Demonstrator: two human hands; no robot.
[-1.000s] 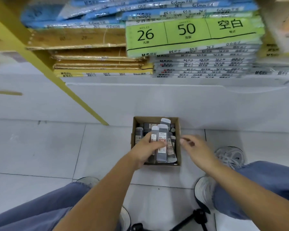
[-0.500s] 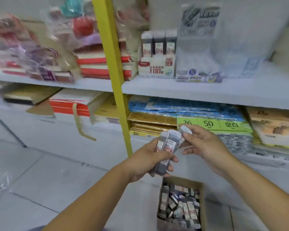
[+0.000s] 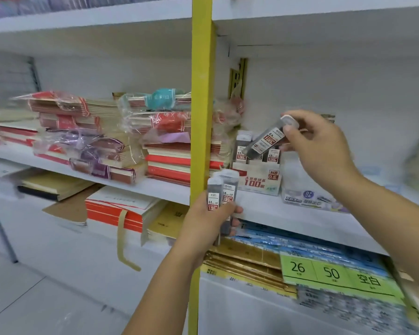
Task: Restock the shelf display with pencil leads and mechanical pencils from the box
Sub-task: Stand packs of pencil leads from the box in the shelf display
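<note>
Right hand (image 3: 324, 151) keeps a pinch grip on one lead tube (image 3: 266, 141) at its cap, tilted just above the display box (image 3: 257, 181) near the shelf (image 3: 300, 221) edge. Left hand (image 3: 203, 228), grip wrapped round two tubes (image 3: 221, 193), upright beside the yellow post (image 3: 201, 117). Open air over the box.

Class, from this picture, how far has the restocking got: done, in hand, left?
Done: lead tubes stand in the display box. In hand: the right hand holds one tube tilted above it; the left hand grips at least two more tubes. Left: placing these; no mechanical pencils show.
</note>
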